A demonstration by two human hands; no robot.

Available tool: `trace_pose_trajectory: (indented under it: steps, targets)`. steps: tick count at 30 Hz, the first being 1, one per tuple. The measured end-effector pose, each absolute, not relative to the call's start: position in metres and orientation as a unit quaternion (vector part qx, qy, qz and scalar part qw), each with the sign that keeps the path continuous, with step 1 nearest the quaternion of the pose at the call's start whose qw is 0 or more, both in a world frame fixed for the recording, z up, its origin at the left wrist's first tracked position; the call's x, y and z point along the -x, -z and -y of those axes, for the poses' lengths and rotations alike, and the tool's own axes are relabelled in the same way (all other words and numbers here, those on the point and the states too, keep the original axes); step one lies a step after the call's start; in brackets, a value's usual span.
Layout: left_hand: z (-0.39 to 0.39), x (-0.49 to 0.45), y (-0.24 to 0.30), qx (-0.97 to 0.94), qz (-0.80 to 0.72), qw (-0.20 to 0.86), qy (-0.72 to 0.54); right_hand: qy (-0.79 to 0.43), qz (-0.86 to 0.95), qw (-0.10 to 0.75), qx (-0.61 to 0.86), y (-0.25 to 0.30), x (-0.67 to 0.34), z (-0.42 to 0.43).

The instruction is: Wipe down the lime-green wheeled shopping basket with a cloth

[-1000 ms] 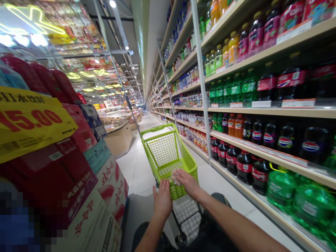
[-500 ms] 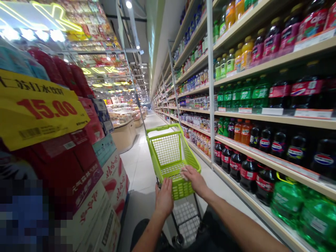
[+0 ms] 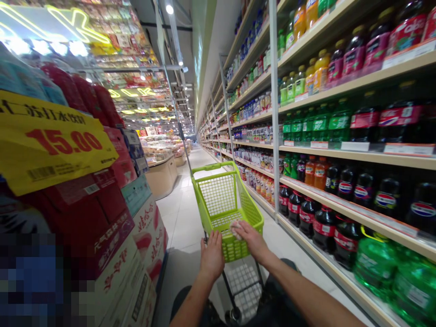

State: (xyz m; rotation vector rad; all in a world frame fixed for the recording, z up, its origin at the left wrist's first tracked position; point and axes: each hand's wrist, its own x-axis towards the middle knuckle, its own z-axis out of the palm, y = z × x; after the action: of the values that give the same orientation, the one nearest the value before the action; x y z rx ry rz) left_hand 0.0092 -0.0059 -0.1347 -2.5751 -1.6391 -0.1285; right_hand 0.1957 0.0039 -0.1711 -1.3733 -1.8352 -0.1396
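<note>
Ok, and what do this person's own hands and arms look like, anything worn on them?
The left hand and right hand wear no gloves, and no watch or bracelet shows. Both forearms are bare, with no sleeves in view. Rings are too small to tell. Dark clothing shows below.

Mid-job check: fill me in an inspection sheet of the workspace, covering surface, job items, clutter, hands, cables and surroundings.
Surface: pale tiled floor under the cart.
Job items: green cart basket above a wire lower rack; pale crumpled wad, material unclear.
Clutter: stacked cartons at left, behind a yellow price sign reading 15.00.
Hands: left hand at the basket's near left corner, fingers extended; right hand holds the wad at the near end.
Cables: nothing seen.
Surroundings: shelves of bottled drinks at right; display counter ahead at left.
</note>
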Motion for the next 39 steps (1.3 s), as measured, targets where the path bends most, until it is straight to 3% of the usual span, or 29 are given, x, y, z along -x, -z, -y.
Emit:
trace_pose_trajectory:
  steps: [5,12,20,27,32,39]
  targets:
    - [0.005,-0.009,0.137,0.835,0.546,0.019,0.056,0.060,0.642,0.440,0.625,0.165,-0.238,-0.003]
    - [0.008,-0.007,0.139,0.837,0.544,0.030,0.048,0.038,0.761,0.395,0.513,0.175,-0.157,0.003]
    - [0.011,-0.011,0.140,0.840,0.539,0.032,0.045,0.083,0.661,0.420,0.617,0.163,-0.238,0.003]
    - [0.012,-0.016,0.139,0.848,0.526,0.039,0.048,0.069,0.770,0.362,0.522,0.164,-0.172,0.006]
    - [0.011,-0.017,0.137,0.842,0.535,0.055,0.036,0.065,0.787,0.328,0.519,0.160,-0.178,0.003]
    - [0.016,-0.027,0.134,0.848,0.525,0.056,0.048,0.099,0.738,0.392,0.541,0.167,-0.253,0.001]
